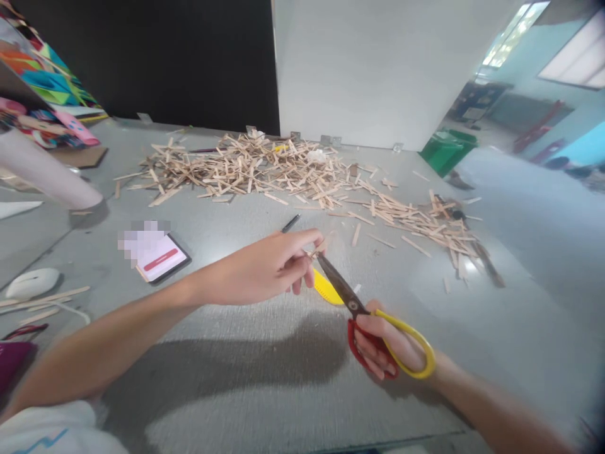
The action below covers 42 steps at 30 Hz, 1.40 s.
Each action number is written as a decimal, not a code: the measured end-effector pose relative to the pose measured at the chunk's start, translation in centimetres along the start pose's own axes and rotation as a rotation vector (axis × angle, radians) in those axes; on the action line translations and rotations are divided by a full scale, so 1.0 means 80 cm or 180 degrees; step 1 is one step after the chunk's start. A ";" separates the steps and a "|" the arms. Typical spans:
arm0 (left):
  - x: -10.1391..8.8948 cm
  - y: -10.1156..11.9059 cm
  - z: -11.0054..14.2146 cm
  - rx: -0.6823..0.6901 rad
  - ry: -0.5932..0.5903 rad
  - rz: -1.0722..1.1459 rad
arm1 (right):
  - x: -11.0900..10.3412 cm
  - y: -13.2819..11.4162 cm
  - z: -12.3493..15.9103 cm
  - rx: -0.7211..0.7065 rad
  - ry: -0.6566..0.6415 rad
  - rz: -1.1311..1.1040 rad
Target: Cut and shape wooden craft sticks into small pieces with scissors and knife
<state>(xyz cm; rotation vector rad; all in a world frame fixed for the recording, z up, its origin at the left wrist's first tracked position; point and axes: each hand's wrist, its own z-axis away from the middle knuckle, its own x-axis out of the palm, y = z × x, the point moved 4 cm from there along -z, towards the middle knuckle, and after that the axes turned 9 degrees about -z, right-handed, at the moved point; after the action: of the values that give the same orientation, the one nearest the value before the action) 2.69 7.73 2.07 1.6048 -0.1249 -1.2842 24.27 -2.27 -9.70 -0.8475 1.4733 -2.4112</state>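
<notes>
My left hand (253,265) is closed in a pinch over the table, with a small piece of wooden stick (319,250) between thumb and fingers. Around the yellow and red handles of a pair of scissors (347,293) my right hand (385,340) is wrapped. The dark blades point up and left, and their tips meet the stick at my left fingertips. Whether the blades are fully closed I cannot tell. Below the tips lies a yellow object with a curved edge (328,289), partly hidden by my left hand and the blades. A dark pen (291,222) lies just behind my left hand.
A heap of flat wooden sticks (236,167) spreads along the back of the grey table (227,403), trailing to the right (416,217). At left are a phone (163,255), a white mouse (33,284) and a pale tube (47,167). A green bin (447,151) stands beyond.
</notes>
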 end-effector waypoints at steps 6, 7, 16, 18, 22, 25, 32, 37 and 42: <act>0.000 -0.001 0.000 0.0005 0.0076 -0.0201 | -0.001 0.000 0.001 0.0036 0.0102 0.0182; 0.001 -0.002 0.000 -0.0004 0.0087 -0.0206 | -0.001 0.000 0.001 0.0041 0.0120 0.0221; -0.001 -0.002 0.001 0.0001 -0.0016 -0.0115 | -0.003 -0.002 -0.006 -0.0041 0.0013 0.0158; -0.002 -0.002 0.002 0.0003 -0.0060 -0.0122 | -0.002 -0.004 -0.007 -0.0063 0.0002 0.0148; -0.003 -0.003 0.004 -0.0015 -0.0150 -0.0046 | 0.002 -0.003 -0.002 0.0120 0.0040 0.0217; -0.002 -0.004 0.005 0.0008 -0.0237 -0.0003 | 0.005 0.001 0.002 0.0250 -0.0023 0.0298; -0.015 -0.015 0.004 -0.0182 0.0395 -0.0666 | -0.019 -0.026 -0.002 -0.0121 0.0606 0.0941; -0.034 -0.015 0.004 -0.0286 0.1008 -0.0712 | -0.060 -0.079 0.007 -0.0367 0.2266 0.3624; -0.046 -0.023 -0.002 -0.0390 0.0962 -0.0804 | -0.096 -0.087 0.011 0.0582 0.2522 0.4500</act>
<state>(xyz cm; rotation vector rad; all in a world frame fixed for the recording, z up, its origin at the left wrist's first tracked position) 0.35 10.99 3.10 1.7258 0.3473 -1.1944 31.95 3.83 -6.19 1.0327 1.2214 -1.5971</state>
